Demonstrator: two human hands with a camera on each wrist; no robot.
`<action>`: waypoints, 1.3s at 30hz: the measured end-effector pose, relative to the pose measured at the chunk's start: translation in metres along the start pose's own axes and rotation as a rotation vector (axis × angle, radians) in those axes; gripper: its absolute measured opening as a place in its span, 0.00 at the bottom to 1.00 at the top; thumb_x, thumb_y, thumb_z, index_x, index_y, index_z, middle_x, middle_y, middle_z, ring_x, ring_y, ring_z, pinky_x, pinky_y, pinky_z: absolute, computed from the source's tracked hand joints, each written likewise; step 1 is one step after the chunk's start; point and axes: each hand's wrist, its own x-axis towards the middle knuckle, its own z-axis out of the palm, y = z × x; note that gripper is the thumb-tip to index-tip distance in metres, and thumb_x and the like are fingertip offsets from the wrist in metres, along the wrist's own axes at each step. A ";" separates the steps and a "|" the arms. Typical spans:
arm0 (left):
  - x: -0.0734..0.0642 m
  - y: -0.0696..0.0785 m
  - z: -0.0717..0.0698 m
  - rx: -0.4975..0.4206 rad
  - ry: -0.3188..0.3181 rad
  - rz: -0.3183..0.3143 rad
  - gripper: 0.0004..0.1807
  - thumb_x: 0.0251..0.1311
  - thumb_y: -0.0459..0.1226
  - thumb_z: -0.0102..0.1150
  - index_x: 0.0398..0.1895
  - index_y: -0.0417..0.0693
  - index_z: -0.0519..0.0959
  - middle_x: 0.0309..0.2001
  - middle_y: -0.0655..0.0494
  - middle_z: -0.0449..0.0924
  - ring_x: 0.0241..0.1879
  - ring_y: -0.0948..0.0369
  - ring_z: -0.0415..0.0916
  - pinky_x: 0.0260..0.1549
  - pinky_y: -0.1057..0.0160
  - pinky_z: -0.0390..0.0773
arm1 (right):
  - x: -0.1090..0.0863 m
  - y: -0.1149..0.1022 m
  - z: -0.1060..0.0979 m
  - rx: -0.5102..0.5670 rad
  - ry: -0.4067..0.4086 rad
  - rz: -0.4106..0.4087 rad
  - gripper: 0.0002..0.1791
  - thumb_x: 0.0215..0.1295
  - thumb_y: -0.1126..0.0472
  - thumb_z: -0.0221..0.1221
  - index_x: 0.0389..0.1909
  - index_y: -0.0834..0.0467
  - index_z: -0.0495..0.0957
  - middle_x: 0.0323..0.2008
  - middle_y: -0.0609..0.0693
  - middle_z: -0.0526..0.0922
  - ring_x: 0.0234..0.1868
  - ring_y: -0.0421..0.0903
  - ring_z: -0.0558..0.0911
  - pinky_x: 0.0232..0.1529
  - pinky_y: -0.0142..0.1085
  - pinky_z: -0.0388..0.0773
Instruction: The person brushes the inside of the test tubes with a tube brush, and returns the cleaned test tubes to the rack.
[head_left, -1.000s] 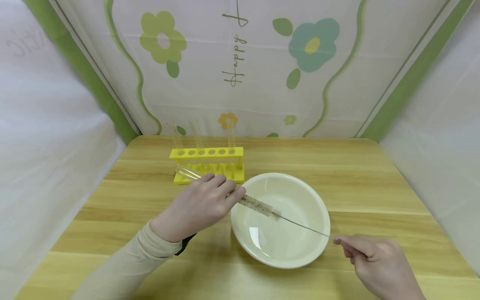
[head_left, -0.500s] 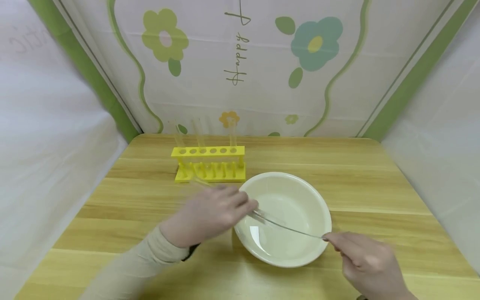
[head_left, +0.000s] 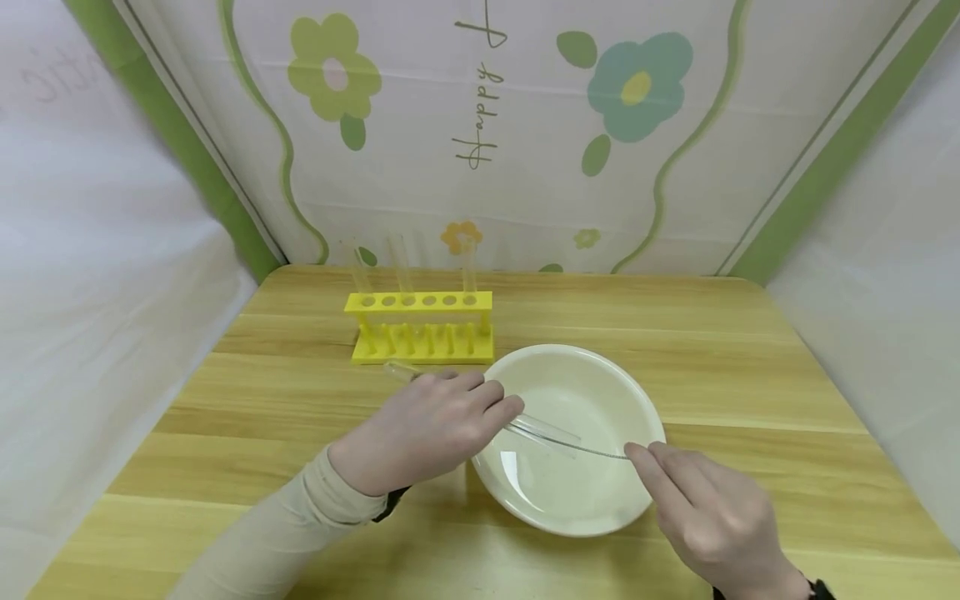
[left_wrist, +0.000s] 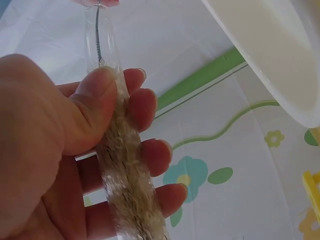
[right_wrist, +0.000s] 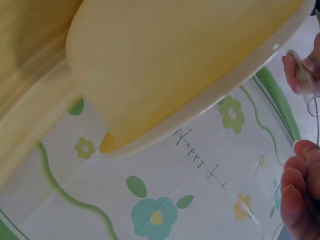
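My left hand grips a clear glass test tube slanted over the near-left side of a white basin, its rounded end toward the rack and its mouth over the basin. Inside the tube, the left wrist view shows the tan bristles of a test tube brush, with thumb and fingers wrapped round the glass. The brush's thin twisted wire runs out of the mouth, slightly bowed. At the basin's right rim, my right hand pinches that wire between thumb and fingers.
Behind the left hand stands a yellow test tube rack with three upright tubes, one of them a clear tube. A wooden table lies beneath, with a flowered cloth behind and white side walls.
The bristles showed at the tube's mouth a second ago; they are now deeper inside. My right hand has moved left toward the tube, and my left hand slightly right over the basin.
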 end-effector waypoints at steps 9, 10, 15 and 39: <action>0.003 0.003 0.001 0.004 -0.010 0.002 0.12 0.60 0.23 0.41 0.30 0.47 0.74 0.19 0.61 0.62 0.18 0.66 0.57 0.14 0.73 0.55 | 0.008 -0.004 0.013 -0.062 0.046 -0.037 0.14 0.62 0.76 0.50 0.25 0.67 0.83 0.16 0.55 0.78 0.09 0.47 0.68 0.05 0.35 0.62; 0.004 0.003 0.001 0.003 -0.012 0.002 0.12 0.60 0.23 0.42 0.31 0.47 0.74 0.19 0.61 0.62 0.18 0.66 0.57 0.14 0.73 0.55 | 0.008 -0.004 0.014 -0.063 0.048 -0.039 0.14 0.62 0.76 0.50 0.25 0.67 0.83 0.16 0.55 0.78 0.09 0.47 0.68 0.05 0.34 0.62; 0.008 0.005 0.000 -0.006 -0.029 -0.005 0.12 0.59 0.23 0.42 0.30 0.47 0.73 0.19 0.61 0.61 0.18 0.65 0.56 0.14 0.72 0.56 | 0.008 -0.007 0.019 -0.055 0.051 -0.045 0.14 0.62 0.77 0.50 0.25 0.68 0.83 0.16 0.55 0.78 0.10 0.47 0.69 0.06 0.34 0.64; 0.000 -0.003 0.003 0.005 -0.025 -0.048 0.08 0.58 0.25 0.57 0.36 0.45 0.77 0.23 0.58 0.71 0.19 0.64 0.62 0.13 0.72 0.58 | -0.004 -0.006 0.010 0.155 -0.401 0.231 0.24 0.62 0.75 0.34 0.35 0.62 0.81 0.19 0.46 0.73 0.11 0.39 0.66 0.09 0.23 0.51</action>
